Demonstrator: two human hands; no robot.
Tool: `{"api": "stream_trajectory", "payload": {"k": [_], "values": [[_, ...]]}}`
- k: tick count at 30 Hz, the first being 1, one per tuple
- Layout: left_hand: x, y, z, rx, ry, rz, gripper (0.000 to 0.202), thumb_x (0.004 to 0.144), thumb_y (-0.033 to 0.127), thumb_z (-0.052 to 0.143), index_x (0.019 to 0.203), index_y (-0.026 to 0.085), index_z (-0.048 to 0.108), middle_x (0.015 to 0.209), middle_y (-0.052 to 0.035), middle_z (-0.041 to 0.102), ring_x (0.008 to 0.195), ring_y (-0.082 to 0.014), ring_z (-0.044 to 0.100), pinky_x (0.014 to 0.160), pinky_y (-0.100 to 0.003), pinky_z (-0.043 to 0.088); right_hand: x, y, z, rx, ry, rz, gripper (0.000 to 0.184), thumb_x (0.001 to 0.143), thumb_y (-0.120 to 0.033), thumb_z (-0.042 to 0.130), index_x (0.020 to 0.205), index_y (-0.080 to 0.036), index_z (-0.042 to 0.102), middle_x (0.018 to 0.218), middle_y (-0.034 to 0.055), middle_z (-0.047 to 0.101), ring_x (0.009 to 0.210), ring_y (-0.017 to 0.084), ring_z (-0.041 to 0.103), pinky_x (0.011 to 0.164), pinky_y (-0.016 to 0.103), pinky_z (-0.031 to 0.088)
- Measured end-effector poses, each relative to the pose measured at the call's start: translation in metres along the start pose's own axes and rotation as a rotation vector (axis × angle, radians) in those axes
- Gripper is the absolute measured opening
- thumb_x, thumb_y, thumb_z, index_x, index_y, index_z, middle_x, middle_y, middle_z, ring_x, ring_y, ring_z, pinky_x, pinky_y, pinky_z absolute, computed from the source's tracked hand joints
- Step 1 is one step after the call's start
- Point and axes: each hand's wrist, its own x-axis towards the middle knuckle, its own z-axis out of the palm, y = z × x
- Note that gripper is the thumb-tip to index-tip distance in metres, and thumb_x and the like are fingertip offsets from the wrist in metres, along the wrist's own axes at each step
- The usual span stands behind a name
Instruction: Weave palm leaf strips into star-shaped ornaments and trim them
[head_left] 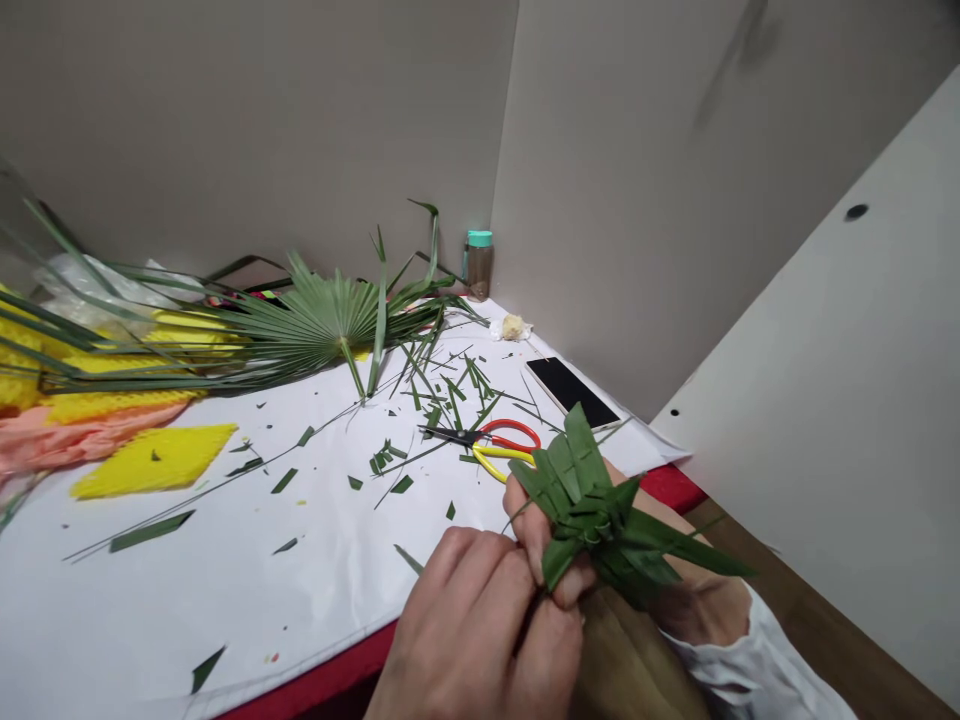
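A woven piece of green palm-leaf strips (pixel 592 510) is held over the table's near right edge. My left hand (pixel 480 620) is closed, its fingertips pinching the lower left part of the weave. My right hand (pixel 697 600), in a white sleeve, lies under and behind the weave and grips it from the right; most of its fingers are hidden by the leaves. Scissors (pixel 495 445) with red and yellow handles lie on the white sheet (pixel 225 590) just beyond the weave.
A fan palm leaf (pixel 322 325) and long strips lie at the back. Leaf cuttings (pixel 420 400) litter the sheet. A phone (pixel 581 392) lies at the right, a teal-capped jar (pixel 478 265) in the corner. Yellow mesh (pixel 154 460) and pink cloth (pixel 67 440) sit left. Walls close in behind and right.
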Motion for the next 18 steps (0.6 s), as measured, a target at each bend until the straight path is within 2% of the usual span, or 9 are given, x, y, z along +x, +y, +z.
{"api": "stream_trajectory", "payload": {"k": [2, 3, 6, 8, 11, 15, 18], "values": [[-0.001, 0.002, 0.005, -0.042, 0.057, -0.043, 0.023, 0.089, 0.000, 0.054, 0.081, 0.016, 0.069, 0.065, -0.0014, 0.064, 0.059, -0.0146, 0.054, 0.055, -0.030, 0.040, 0.000, 0.003, -0.002, 0.037, -0.008, 0.012, 0.027, 0.065, -0.039, 0.085, 0.060, -0.021, 0.065, 0.068, 0.0001, 0.059, 0.060, 0.015, 0.054, 0.056, 0.027, 0.049], [-0.002, 0.002, 0.008, -0.062, 0.152, -0.073, 0.026, 0.091, 0.000, 0.050, 0.081, 0.017, 0.068, 0.066, -0.0015, 0.064, 0.060, -0.0143, 0.055, 0.055, -0.030, 0.040, 0.000, 0.005, -0.002, 0.058, -0.007, 0.017, 0.025, 0.065, -0.035, 0.086, 0.063, -0.021, 0.065, 0.068, -0.0009, 0.059, 0.061, 0.014, 0.054, 0.058, 0.025, 0.049], [-0.004, 0.003, 0.013, -0.071, 0.246, -0.088, 0.024, 0.095, 0.004, 0.047, 0.088, 0.016, 0.066, 0.070, -0.0027, 0.065, 0.062, -0.0144, 0.055, 0.056, -0.030, 0.041, 0.000, 0.010, -0.001, 0.132, 0.037, 0.024, 0.019, 0.075, -0.031, 0.078, 0.069, -0.021, 0.063, 0.070, -0.0036, 0.057, 0.062, 0.009, 0.051, 0.061, 0.018, 0.047], [-0.005, 0.003, 0.014, -0.023, 0.212, -0.070, 0.024, 0.094, 0.003, 0.046, 0.086, 0.016, 0.065, 0.066, -0.0015, 0.061, 0.059, -0.0146, 0.053, 0.054, -0.031, 0.039, 0.002, 0.011, 0.000, 0.164, 0.040, 0.028, 0.020, 0.074, -0.033, 0.078, 0.068, -0.021, 0.063, 0.064, -0.0057, 0.054, 0.057, 0.008, 0.049, 0.059, 0.017, 0.046], [-0.005, 0.001, 0.010, 0.032, 0.175, -0.053, 0.028, 0.093, 0.001, 0.045, 0.080, 0.016, 0.066, 0.060, -0.0013, 0.057, 0.056, -0.0150, 0.051, 0.053, -0.030, 0.037, 0.003, 0.009, 0.000, 0.150, 0.040, -0.001, 0.021, 0.064, -0.029, 0.085, 0.064, -0.020, 0.066, 0.061, -0.0059, 0.054, 0.056, 0.009, 0.048, 0.056, 0.018, 0.045], [0.000, -0.002, -0.001, 0.034, 0.004, 0.015, 0.025, 0.091, 0.000, 0.049, 0.085, 0.012, 0.070, 0.064, -0.0056, 0.064, 0.058, -0.0165, 0.056, 0.055, -0.031, 0.043, 0.003, 0.003, -0.001, 0.089, 0.004, -0.068, 0.015, 0.070, -0.026, 0.082, 0.067, -0.022, 0.068, 0.068, -0.0021, 0.062, 0.066, 0.014, 0.057, 0.057, 0.023, 0.045], [0.002, -0.004, -0.006, 0.058, -0.008, 0.036, 0.023, 0.089, -0.001, 0.053, 0.084, 0.011, 0.071, 0.066, -0.0085, 0.067, 0.059, -0.0179, 0.059, 0.054, -0.032, 0.046, 0.004, 0.004, -0.005, 0.049, -0.042, -0.104, 0.019, 0.069, -0.032, 0.083, 0.066, -0.023, 0.067, 0.066, -0.0023, 0.061, 0.067, 0.016, 0.060, 0.059, 0.026, 0.047]]}}
